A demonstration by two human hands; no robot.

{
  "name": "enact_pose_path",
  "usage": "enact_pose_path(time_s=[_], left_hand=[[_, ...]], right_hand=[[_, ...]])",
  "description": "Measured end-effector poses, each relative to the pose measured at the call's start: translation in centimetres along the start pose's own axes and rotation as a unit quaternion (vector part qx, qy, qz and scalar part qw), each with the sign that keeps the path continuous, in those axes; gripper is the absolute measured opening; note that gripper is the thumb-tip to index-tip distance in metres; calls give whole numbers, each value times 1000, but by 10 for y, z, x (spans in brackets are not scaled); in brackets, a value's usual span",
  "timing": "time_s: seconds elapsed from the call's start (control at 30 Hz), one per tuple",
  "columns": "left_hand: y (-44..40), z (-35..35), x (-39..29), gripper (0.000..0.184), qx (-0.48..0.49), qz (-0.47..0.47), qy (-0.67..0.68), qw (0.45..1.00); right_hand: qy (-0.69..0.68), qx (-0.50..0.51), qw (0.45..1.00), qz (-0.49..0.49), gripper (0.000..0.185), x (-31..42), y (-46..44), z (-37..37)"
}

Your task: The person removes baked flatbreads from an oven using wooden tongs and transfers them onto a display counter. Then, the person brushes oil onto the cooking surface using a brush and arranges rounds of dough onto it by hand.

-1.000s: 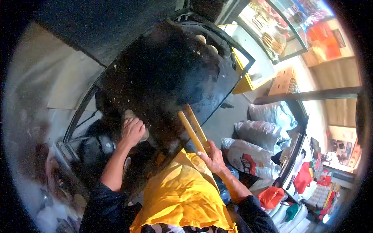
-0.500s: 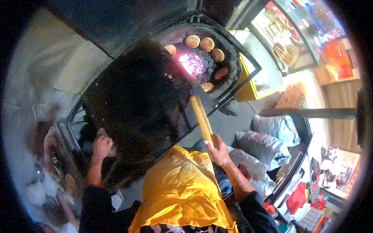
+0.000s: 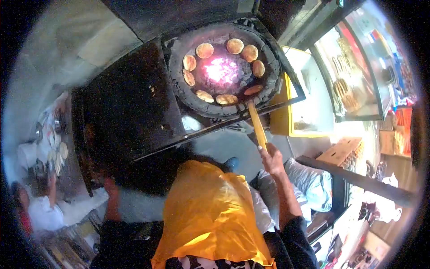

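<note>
My right hand (image 3: 272, 159) is closed round the pale wooden handle (image 3: 257, 123) of a long tool. The tool's far end reaches the near rim of a round clay oven (image 3: 179, 92); its tip is hard to make out. Several round flatbreads (image 3: 226, 99) stick to the oven's inner wall, around glowing coals (image 3: 221, 71) at the bottom. A wide black plate (image 3: 130, 98) lies to the left of the opening. My left hand (image 3: 110, 184) is low at the left, near the plate's dark front corner. Its fingers are lost in shadow and blur.
A yellow-edged case (image 3: 291, 107) stands right of the oven, with a glass display (image 3: 358, 71) beyond. Stuffed pale sacks (image 3: 309, 184) lie at the lower right. Another person in a white top (image 3: 45, 213) is at the far left, near several pale dough pieces (image 3: 56, 150).
The black plate has shifted left off the oven mouth, uncovering more flatbreads and the whole fire. The view has turned, and my left hand has dropped lower. My right hand still grips the tool.
</note>
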State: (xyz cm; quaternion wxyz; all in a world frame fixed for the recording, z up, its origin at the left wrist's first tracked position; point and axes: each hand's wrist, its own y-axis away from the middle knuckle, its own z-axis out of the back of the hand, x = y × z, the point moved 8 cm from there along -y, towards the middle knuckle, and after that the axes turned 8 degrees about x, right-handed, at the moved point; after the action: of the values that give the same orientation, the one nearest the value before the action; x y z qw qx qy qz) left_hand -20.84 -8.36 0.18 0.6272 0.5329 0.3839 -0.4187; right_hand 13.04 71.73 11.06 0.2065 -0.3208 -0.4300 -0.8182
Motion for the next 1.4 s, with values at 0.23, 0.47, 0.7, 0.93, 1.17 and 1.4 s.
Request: enact_pose_path(time_s=[0.23, 0.47, 0.7, 0.93, 1.17, 1.4], left_hand=[[269, -77, 185, 34, 195, 310, -100, 925], [269, -142, 225, 35, 330, 345, 94, 874], [197, -232, 156, 32, 217, 368, -39, 903], [186, -280, 133, 34, 255, 360, 112, 890], [202, -299, 121, 32, 207, 386, 76, 895], [222, -280, 158, 23, 240, 359, 70, 899]], right_hand=[[194, -16, 973, 124, 43, 39, -28, 77], [382, -30, 923, 23, 47, 89, -133, 133], [554, -29, 831, 24, 52, 166, -233, 143], [623, 94, 777, 9, 50, 208, -277, 107], [552, 68, 831, 24, 43, 186, -316, 142], [439, -31, 890, 119, 60, 138, -378, 135]])
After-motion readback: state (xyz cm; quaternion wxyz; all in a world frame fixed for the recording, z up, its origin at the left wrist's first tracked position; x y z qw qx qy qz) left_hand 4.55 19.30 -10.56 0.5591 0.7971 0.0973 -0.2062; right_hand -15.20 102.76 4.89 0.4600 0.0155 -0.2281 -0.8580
